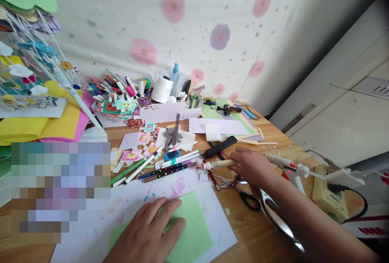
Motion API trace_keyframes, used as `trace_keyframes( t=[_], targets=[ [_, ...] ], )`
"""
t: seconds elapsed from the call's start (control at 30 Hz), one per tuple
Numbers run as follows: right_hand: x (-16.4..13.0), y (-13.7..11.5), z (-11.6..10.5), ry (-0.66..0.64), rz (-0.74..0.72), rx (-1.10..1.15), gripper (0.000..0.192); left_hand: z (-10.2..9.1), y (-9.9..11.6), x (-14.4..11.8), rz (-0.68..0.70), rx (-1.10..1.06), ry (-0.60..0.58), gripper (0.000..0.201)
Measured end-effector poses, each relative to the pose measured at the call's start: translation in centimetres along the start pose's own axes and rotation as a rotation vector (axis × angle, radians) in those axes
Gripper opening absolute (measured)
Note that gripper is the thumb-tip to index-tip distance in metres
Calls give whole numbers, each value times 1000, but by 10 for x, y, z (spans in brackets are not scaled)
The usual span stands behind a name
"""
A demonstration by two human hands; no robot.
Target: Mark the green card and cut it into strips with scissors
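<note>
Pressing down flat, my left hand (152, 230) spreads its fingers on the light green paper square (188, 230), which lies on a white scribbled sheet (212, 222) at the wooden table's (255, 238) near edge. Farther out, my right hand (251, 165), forearm stretched across black-handled scissors (247, 198), curls its fingers around a cream-barrelled pen (217, 165) beside scattered markers (170, 165).

green paper (194, 230) flat on white sheet | cream pen (217, 164) lying level, tip left
</note>
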State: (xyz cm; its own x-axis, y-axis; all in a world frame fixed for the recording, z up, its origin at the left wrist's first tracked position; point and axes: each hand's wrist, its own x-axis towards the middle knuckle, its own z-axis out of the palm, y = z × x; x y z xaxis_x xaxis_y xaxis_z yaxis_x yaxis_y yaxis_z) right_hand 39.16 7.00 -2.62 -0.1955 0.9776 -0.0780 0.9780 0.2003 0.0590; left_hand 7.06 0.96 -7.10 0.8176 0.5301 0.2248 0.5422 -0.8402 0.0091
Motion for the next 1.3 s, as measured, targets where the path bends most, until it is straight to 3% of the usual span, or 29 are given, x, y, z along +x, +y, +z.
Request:
trace_keyframes(
  t=[0.13,0.3,0.4,0.47,0.6,0.77,0.83,0.9,0.97,1.07,1.3],
  targets=[
    [29,8,-11,35,-91,69,22,7,-6,0,11,-5,57,30],
    [99,12,-12,193,-10,166,31,11,-2,3,-27,-51,40,25],
    [132,9,-4,157,19,279,31,9,6,6,-114,-136,55,25],
    [139,7,-3,128,40,385,30,5,8,6,-130,-208,70,26],
    [116,-1,-19,73,50,696,24,-6,3,8,-201,-508,121,24],
    [43,-32,-36,1,-51,1299,17,-26,0,27,-708,-1200,212,29],
    [15,-48,-32,27,-43,1523,21,-35,4,43,-792,-1523,161,38],
    [-6,-62,-23,54,-7,1698,21,-41,11,60,-749,-1731,60,39],
    [-20,-70,-12,75,38,1831,21,-42,18,75,-726,-1776,50,34],
    [-31,-70,1,59,86,1962,29,-34,26,89,-810,-1709,88,30],
    [-37,-59,7,-90,141,2041,21,-21,25,91,-785,-1590,136,22]
  ],
)
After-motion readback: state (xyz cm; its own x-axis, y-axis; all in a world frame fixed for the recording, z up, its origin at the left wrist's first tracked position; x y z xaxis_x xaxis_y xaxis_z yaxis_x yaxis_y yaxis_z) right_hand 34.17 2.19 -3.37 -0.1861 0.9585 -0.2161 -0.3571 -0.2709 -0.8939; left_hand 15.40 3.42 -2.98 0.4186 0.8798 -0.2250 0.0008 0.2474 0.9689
